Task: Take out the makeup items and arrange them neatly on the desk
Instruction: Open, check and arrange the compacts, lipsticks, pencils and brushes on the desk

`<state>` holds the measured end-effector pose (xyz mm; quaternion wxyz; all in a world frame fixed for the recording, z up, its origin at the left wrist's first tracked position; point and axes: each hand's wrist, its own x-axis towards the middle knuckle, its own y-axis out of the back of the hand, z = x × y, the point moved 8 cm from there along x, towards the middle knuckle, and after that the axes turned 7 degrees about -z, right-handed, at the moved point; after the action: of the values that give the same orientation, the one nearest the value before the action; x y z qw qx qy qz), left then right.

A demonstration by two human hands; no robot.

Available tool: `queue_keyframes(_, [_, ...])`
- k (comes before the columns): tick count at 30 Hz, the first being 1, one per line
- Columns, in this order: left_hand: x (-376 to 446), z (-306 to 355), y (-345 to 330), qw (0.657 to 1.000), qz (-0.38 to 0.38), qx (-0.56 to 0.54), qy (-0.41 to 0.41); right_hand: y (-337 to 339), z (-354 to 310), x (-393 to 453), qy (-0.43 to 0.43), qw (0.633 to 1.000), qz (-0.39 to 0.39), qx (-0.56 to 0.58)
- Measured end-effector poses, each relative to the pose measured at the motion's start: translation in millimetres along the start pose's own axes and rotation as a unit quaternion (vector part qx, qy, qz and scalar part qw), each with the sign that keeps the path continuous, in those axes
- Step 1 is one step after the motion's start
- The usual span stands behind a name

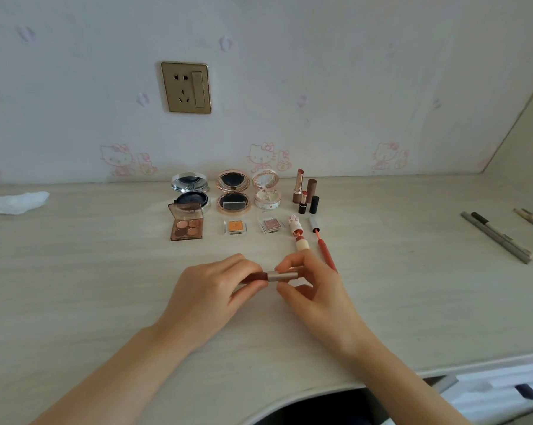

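No legible text or labels.

A small lipstick tube (279,276) with a metallic silver-beige body and dark red end lies level between the left hand (210,289) and right hand (314,286), pinched at both ends just above the surface (105,286). Behind the tube stand three open round compacts: silver (191,191), rose-gold (233,193) and pale pink (266,190). Right of the pale pink compact, two uncapped lipsticks (299,187) stand upright beside their caps. Between the compacts and the tube lie an open brown eyeshadow palette (186,223), an orange pan (235,226), a pink pan (270,224), and two opened lip glosses (299,237).
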<state>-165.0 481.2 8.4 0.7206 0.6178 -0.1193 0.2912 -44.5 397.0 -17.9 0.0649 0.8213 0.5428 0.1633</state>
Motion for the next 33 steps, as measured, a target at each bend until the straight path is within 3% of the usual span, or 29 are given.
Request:
queue_keyframes(5, [1,1,5,1.0,0.015,-0.002,0.006,4,4,2,-0.037,0.998,0.033,0.025])
queue_keyframes(14, [1,-2,6,1.0,0.016,-0.011,0.022,1,-1,-1,-0.005,1.0,0.003,-0.005])
queue_keyframes(26, [1,-4,7,0.999,0.018,-0.011,0.028,5,4,2,-0.016,0.999,0.033,0.016])
queue_keyframes(33, [2,-9,9,0.998,0.009,-0.041,0.05,16,0,-1,0.002,0.991,0.082,0.108])
